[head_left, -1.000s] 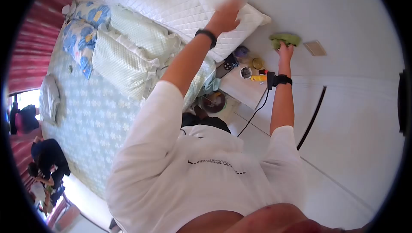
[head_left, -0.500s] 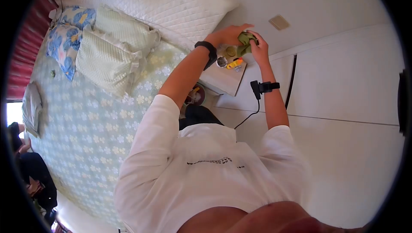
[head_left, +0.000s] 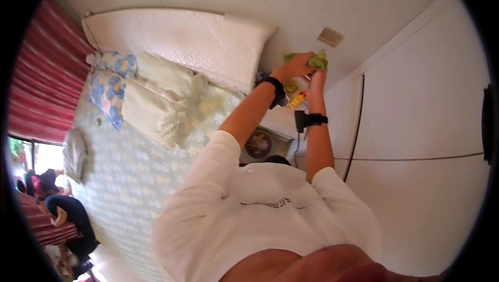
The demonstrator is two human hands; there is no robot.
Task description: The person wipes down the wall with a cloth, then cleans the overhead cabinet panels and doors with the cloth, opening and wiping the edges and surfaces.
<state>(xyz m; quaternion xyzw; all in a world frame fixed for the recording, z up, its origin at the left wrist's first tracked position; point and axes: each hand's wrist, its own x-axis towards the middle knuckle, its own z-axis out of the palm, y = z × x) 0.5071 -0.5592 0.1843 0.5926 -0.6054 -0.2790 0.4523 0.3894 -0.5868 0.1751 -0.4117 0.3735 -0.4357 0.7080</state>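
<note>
I have a red pleated curtain [head_left: 49, 90] leftmost, then a white quilted headboard [head_left: 182, 45] and pale bedside table [head_left: 279, 121]. The left hand [head_left: 298, 66] is curled around a crumpled green cloth [head_left: 318, 61] beyond the table; the right hand [head_left: 317, 80] meets that cloth, its finger closure unclear to me. Rightmost, a beige rectangular wall plate [head_left: 330, 36].

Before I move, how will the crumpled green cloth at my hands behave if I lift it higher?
The crumpled green cloth is likely floppy, since it bunches into uneven folds at your right hand. A loose end may droop, since green fabric also shows beyond your left hand.
</note>
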